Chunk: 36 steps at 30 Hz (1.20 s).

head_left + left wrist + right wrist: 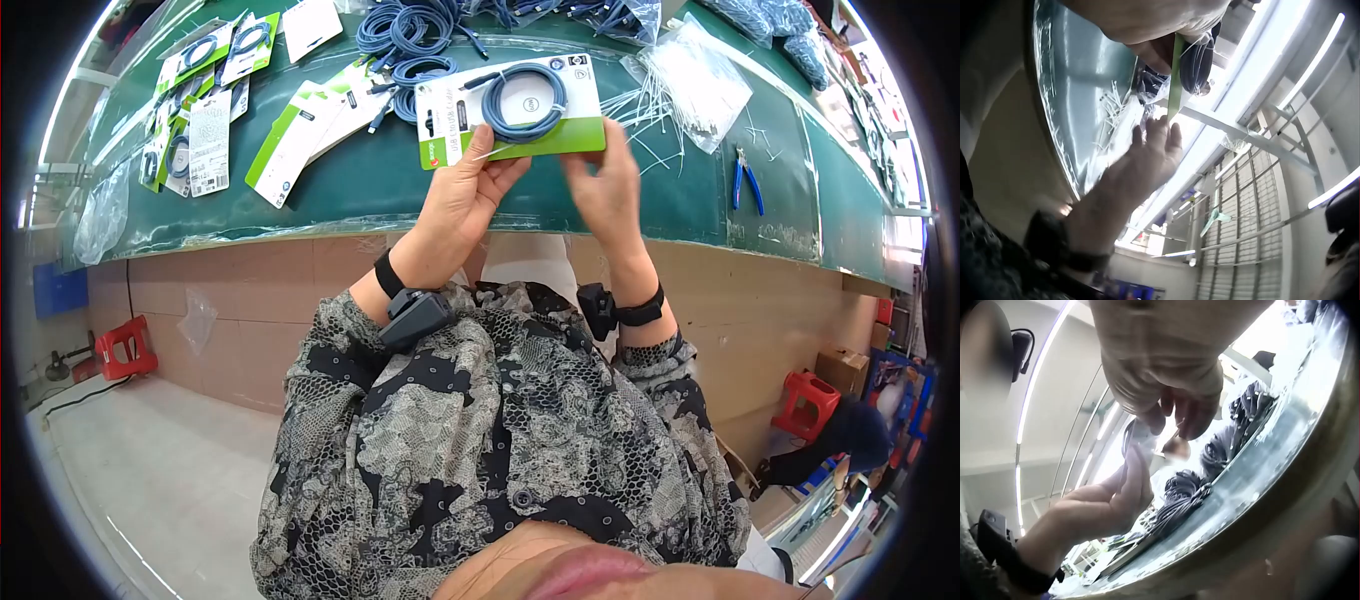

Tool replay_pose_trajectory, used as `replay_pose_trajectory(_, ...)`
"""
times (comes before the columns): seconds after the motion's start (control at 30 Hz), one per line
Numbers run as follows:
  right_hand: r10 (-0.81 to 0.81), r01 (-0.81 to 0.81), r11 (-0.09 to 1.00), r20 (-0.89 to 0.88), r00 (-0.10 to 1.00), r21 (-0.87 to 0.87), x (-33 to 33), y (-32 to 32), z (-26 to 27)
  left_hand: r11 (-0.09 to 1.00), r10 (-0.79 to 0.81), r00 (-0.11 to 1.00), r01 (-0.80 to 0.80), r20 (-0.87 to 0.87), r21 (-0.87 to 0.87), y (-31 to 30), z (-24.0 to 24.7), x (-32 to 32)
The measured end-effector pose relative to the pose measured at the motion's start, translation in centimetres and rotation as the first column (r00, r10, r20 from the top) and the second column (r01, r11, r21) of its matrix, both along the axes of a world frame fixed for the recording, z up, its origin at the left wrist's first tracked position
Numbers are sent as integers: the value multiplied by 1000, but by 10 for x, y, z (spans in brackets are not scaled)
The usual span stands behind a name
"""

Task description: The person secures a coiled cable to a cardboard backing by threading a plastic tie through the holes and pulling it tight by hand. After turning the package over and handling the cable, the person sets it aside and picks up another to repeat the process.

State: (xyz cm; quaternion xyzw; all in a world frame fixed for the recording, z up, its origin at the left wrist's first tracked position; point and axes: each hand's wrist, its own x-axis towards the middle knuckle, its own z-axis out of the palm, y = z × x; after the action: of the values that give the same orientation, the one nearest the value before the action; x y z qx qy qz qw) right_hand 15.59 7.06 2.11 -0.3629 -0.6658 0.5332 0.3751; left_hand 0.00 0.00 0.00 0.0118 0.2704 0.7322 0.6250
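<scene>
My left hand (468, 200) pinches a white and green retail card (585, 90) at its lower edge, thumb in front and fingers behind. On the card's front lies a coiled blue USB cable (492, 108), tied to it. A thin white strip like a cable tie (497, 152) sticks out beside the left thumb. At the card's lower right corner is my right hand (608, 195), its fingertips partly hidden behind the card. The right wrist view shows the right hand (1166, 381) with bent fingers close together; I cannot tell what lies between them.
Loose white cable ties and their plastic bag (700, 80) lie right of the card, near blue-handled cutters (745, 185). Coiled blue cables (405, 30) are heaped behind. Blank-side cards (310, 130) and packed cards (210, 145) spread leftward on the green table (350, 205).
</scene>
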Motion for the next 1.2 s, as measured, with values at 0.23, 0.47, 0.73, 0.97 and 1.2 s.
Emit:
replay_pose_trajectory(0.23, -272, -42, 408, 165, 948, 912, 2, -8, 33, 986, 72, 951, -24, -301, 163, -1, -4, 11)
replay_pose_trajectory(0.47, -155, -316, 295, 371, 915, 902, -10, 8, 18, 985, 78, 965, -35, -252, 170, -12, -4, 14)
replay_pose_trajectory(0.73, -239, -124, 245, 184, 953, 962, -12, -13, 13, 974, 130, 958, -75, -257, 213, -13, 8, 17)
replay_pose_trajectory(0.97, -223, -62, 311, 136, 965, 948, -18, -12, 14, 970, 126, 965, -72, -228, 232, -14, 14, 21)
replay_pose_trajectory(1.2, -186, -58, 436, 153, 971, 898, -22, -11, 10, 969, 90, 973, -37, -211, 243, -10, 1, 20)
